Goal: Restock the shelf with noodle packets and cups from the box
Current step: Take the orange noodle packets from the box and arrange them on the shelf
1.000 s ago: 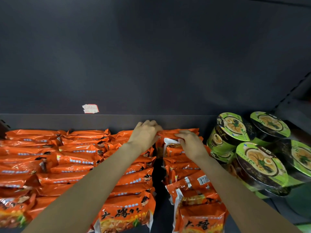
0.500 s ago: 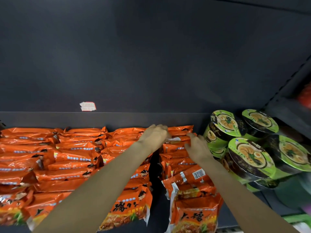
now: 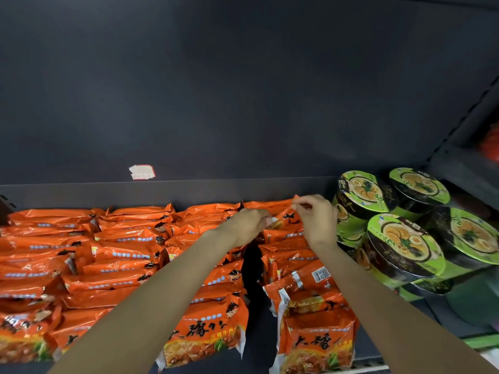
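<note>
Seating a rear noodle packet, frame centre.
Left hand point(image 3: 247, 225) and right hand point(image 3: 314, 218) pinch the noodle packet point(image 3: 283, 221); light, crinkly, slippery: best held by its edges.

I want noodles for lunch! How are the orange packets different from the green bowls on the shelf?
The orange packets are flat, crinkly bags in rows; the green bowls are round tubs, tilted and stacked. The packets fill the left and middle, the bowls the right. Both sit on one shelf.

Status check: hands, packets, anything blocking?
Left hand and right hand both on the rearmost orange noodle packet of the right-hand row. Green noodle cups stacked close right. Nothing blocking.
</note>
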Tool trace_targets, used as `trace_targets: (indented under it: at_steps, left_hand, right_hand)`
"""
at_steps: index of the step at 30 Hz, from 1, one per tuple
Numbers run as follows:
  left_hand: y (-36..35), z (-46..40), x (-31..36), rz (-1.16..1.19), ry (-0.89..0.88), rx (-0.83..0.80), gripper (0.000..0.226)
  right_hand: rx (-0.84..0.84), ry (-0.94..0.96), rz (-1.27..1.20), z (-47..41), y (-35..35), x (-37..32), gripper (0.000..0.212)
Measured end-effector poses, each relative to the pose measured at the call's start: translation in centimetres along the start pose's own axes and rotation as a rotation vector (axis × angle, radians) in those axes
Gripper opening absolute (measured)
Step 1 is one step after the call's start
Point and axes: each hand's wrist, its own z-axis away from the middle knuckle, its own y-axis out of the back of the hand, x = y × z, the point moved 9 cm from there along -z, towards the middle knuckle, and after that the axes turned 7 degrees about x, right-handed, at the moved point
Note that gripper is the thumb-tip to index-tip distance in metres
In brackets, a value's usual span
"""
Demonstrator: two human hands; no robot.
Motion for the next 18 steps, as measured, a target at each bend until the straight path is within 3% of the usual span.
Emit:
trace_targets:
  at_steps: [3, 8, 12, 18]
  left_hand:
    - [0.3, 0.0, 0.4, -0.004, 0.005, 0.028, 0.026]
    - [3.6, 0.6, 1.3, -0.049, -0.108, 0.335, 0.037]
    - [2.3, 1.1, 3.0, -0.263, -0.269, 0.225, 0.052]
    - [3.1, 2.2, 0.7, -0.58, -0.226, 0.254, 0.037]
  right_hand:
    - [-0.153, 0.075, -0.087, 0.2, -1.7, -1.3, 0.019]
    - [-0.263, 0.156, 0.006, 0.9, -2.7, -1.8, 0.027]
    - [-0.364, 0.131, 0.146, 1.7, -2.8, -0.1, 0.036]
    - [-0.387, 0.083, 0.141, 1.9, -2.6, 0.6, 0.035]
